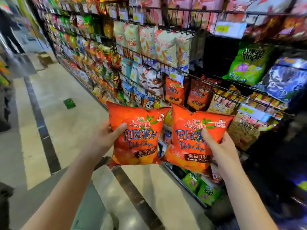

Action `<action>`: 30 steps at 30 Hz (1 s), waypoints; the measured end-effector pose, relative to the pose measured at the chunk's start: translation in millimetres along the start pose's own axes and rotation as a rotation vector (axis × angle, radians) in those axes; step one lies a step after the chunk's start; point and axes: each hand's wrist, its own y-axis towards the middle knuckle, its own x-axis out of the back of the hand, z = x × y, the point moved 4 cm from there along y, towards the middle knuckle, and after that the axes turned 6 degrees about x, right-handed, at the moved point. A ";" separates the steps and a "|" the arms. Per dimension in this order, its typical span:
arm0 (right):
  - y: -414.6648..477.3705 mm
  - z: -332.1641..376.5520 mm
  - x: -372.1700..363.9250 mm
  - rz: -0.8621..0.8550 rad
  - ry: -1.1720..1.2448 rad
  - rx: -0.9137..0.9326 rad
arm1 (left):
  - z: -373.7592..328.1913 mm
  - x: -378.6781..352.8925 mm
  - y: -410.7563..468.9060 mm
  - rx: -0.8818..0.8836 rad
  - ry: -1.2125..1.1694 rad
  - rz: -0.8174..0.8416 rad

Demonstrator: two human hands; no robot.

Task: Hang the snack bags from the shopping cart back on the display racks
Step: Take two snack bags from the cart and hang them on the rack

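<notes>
Left bag [137,138]: an orange snack bag printed with 上好佳 in white, 田园薯片 in big blue characters, "Potato Chips" in blue script, and a dark band reading "Tomato Flavor" under Chinese characters.
Right bag [187,146]: the same orange bag with the same wording, and a small white logo in its top right corner that is too small to read.
Left grip: my left hand [106,136] holds the left bag by its left edge, with the thumb pressed on the front and the fingers hidden behind.
Right grip: my right hand [222,146] holds the right bag by its right edge, with the thumb on the front and the fingers curled round the side.
Where the bags are: upright in the air, side by side, with their inner edges meeting, in front of the display rack [216,90] and below its hooks.
Matching stock: two more orange bags [174,90] of the same print hang on the rack just above and behind the pair I hold.
Other goods: pale bags [149,42] hang higher up, a green bag [247,63] with a purple cartoon figure is to the right, and a blue bag [285,80] is beside it.
Labels: price tags [229,29] are clipped to the wire, their print blurred.
Floor [58,113]: pale tiles with dark stripes, and a small green packet [69,103] lying on them well to my left.
</notes>
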 end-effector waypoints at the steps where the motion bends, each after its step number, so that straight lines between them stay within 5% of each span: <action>1: 10.5 -5.2 -7.1 -0.014 -0.007 -0.002 | 3.0 2.7 20.4 -0.013 0.011 0.038; 17: 139.4 -61.0 -104.8 -0.490 -0.119 -0.005 | 27.7 -3.1 351.1 -0.009 -0.008 0.597; 30: 196.2 -111.5 -84.2 -0.579 -0.236 -0.024 | 75.9 -52.7 442.3 -0.029 0.020 0.651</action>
